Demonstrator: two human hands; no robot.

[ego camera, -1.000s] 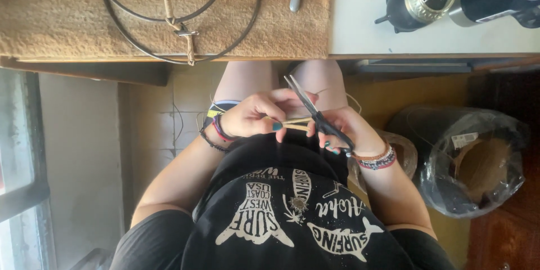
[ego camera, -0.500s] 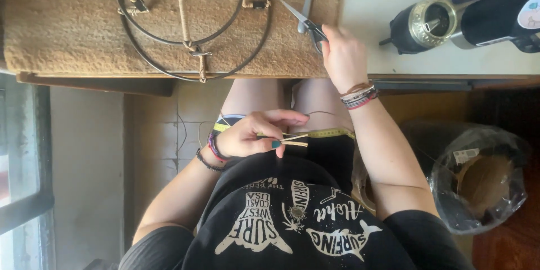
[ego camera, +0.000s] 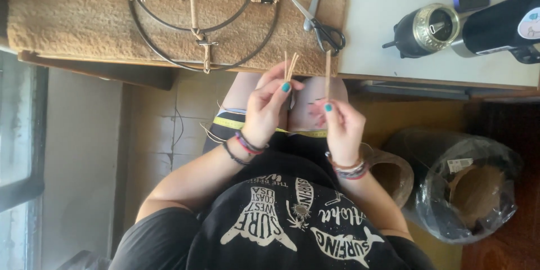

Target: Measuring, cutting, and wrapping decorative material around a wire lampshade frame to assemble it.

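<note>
The person sat at the worktop (ego camera: 427, 62) with both hands raised over the lap, just below its front edge. The left hand (ego camera: 267, 109) was pinched shut on a small bundle of thin straw-coloured strands (ego camera: 290, 67), whose cut ends fanned upward past the thumb and fingertips. The right hand (ego camera: 341, 126) held a single strand (ego camera: 328, 73) upright between thumb and forefinger, near the bundle but apart from it. These strands looked very light and fairly stiff over their short length, though thin enough to bend or split if squeezed hard; I would judge that a light pinch low on the stem, close to where the fingers already sat, gives the best control and leaves the tips free. A yellow measuring tape (ego camera: 247, 126) lay across the lap beneath the hands. On the woven mat (ego camera: 67, 17) covering the left part of the worktop rested a round wire frame (ego camera: 202, 17) with spokes partly wrapped in the same pale fibre, and open scissors (ego camera: 318, 19) lay at the mat's right edge. Further right stood a small metal-rimmed cup with a straw (ego camera: 424, 29) and a black flask (ego camera: 503, 22) lying on its side. On the floor to the right sat a roll wrapped in clear plastic (ego camera: 472, 191).
</note>
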